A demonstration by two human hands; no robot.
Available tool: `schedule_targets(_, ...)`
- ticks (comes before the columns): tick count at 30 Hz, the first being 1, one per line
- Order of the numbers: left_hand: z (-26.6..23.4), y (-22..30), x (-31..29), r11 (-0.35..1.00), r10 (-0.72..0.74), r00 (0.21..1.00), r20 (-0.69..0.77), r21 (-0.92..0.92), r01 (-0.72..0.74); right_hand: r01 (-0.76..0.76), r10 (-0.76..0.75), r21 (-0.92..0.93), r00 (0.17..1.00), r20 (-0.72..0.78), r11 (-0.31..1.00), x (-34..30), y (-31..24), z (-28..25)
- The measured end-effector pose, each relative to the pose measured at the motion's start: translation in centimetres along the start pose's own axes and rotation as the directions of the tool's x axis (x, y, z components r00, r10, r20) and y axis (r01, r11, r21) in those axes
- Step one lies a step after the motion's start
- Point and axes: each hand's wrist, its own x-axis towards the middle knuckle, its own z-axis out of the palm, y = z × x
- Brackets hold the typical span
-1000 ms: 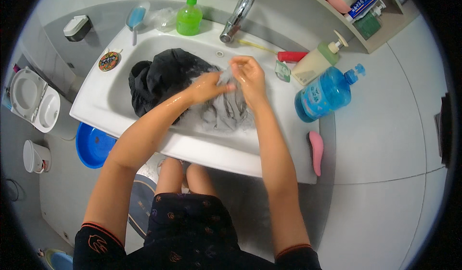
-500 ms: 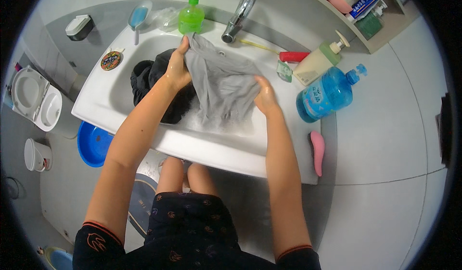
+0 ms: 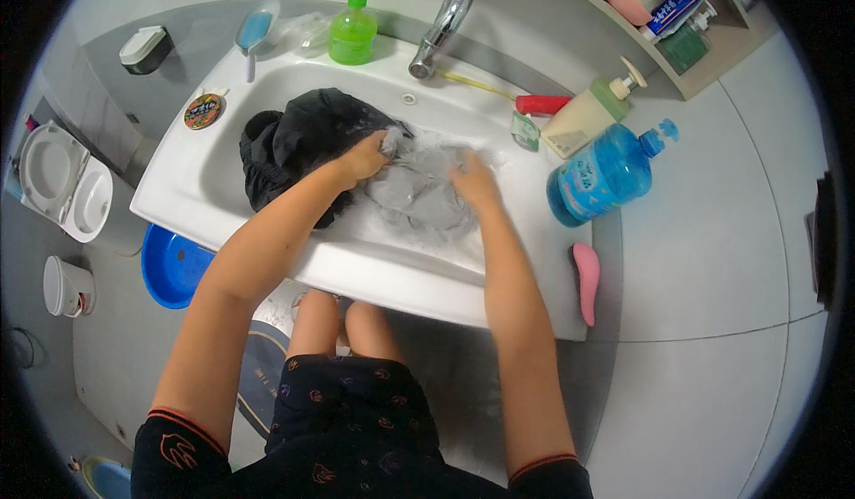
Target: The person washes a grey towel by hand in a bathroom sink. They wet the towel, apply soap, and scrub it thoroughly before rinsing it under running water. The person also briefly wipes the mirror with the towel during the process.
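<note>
A wet grey cloth (image 3: 414,187) lies bunched in the soapy water of the white sink (image 3: 392,272). My left hand (image 3: 363,158) is closed on its left side, with a fold of fabric rising by the fingers. At the opposite side my right hand (image 3: 474,181), smeared by motion, grips or presses on the cloth; its fingertips are hard to make out. Dark, crumpled clothing (image 3: 307,138) fills the left part of the basin, right beside my left hand. Foam surrounds the grey cloth.
A chrome faucet (image 3: 443,27) stands behind the basin. On the rim are a green pump bottle (image 3: 353,32), a blue pump bottle (image 3: 601,178), a pale green pump bottle (image 3: 583,121) and a pink brush (image 3: 587,283). A blue basin (image 3: 174,267) sits on the floor at left.
Both hands have lowered the grey cloth from a spread, raised position into the water, where it is now bunched. More of the dark clothing and the basin's back wall shows.
</note>
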Motion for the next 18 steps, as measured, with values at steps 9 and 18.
schedule_targets(9, -0.6, 2.8, -0.3, 0.523, -0.143, 0.967, 0.209, -0.814, 0.253, 0.109, -0.075, 0.378, 0.992, -0.104, 0.92, 0.8, -2.3, -0.3)
schedule_targets(18, -0.4, -3.0, 1.8, 0.753, 0.06, 0.998, -0.035, -0.655, -0.068, 0.79, -0.656, 0.077, 0.555, -0.512, 0.608, -8.6, -18.1, -0.8)
